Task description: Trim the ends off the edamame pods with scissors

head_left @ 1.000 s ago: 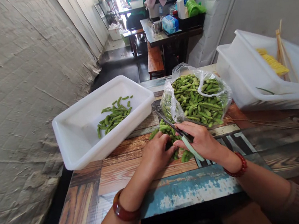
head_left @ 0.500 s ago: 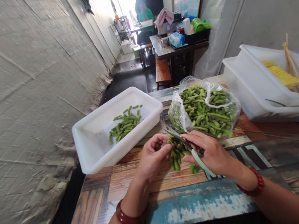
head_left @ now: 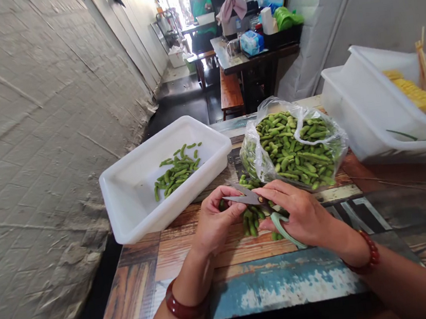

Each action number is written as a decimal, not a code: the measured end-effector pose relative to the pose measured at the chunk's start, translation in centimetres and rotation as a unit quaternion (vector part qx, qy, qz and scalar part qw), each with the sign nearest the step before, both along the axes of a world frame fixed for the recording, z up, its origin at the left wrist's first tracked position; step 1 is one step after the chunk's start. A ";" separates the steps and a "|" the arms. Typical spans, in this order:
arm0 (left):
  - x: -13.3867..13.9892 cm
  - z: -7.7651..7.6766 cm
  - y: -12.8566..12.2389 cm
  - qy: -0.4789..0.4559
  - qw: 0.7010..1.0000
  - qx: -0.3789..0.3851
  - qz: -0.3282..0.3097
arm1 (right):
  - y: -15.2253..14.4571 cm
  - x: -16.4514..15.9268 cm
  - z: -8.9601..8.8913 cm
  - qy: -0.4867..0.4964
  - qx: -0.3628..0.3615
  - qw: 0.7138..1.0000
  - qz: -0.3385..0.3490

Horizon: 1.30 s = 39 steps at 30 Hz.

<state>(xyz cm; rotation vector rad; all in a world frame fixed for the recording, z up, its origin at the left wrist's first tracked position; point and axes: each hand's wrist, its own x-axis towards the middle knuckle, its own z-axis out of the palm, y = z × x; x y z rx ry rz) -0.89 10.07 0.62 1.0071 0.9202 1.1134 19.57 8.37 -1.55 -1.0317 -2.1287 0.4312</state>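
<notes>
- Right now, from where I stand, the left hand [head_left: 217, 226] has its thumb and fingertips pinched together, with a bit of green pod [head_left: 223, 205] showing between them.
- The right hand [head_left: 306, 215] grasps scissors [head_left: 260, 200] by their pale green handles; the blades stand apart and point at the left fingertips. From here I can't tell whether they touch the pod.
- Beneath and just beyond both hands, a loose heap of pods [head_left: 251, 222] lies on the patchwork-patterned desk [head_left: 179, 267], partly hidden by the fingers and scissors.
- Beyond the left hand sits a white tub [head_left: 133, 185], set at a slant, with a small scatter of pods [head_left: 176, 173] on its floor.
- Beyond the right hand, near the tub, rests a clear plastic bag [head_left: 263, 159], its mouth open, full of pods [head_left: 293, 154].
- Farther right stand white containers [head_left: 369, 104], one set in another; the upper holds a yellow bundle [head_left: 416, 93] and thin wooden sticks [head_left: 425, 74].
- A reddish-brown bangle [head_left: 184, 305] circles the left wrist, red beads [head_left: 370, 254] the right.
- Well behind, a person in green [head_left: 202, 6] is at another table.
</notes>
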 end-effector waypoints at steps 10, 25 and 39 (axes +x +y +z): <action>0.1 -0.1 -0.1 0.022 0.999 0.023 -0.003 | -0.1 0.1 0.2 0.019 -0.004 0.999 0.039; -0.2 -0.4 0.1 0.021 0.999 0.039 -0.010 | -0.2 -0.2 -0.3 0.058 -0.025 0.996 0.060; 0.1 0.0 0.9 -0.099 0.995 -0.025 0.010 | 0.5 0.0 -0.9 0.073 -0.029 0.997 -0.022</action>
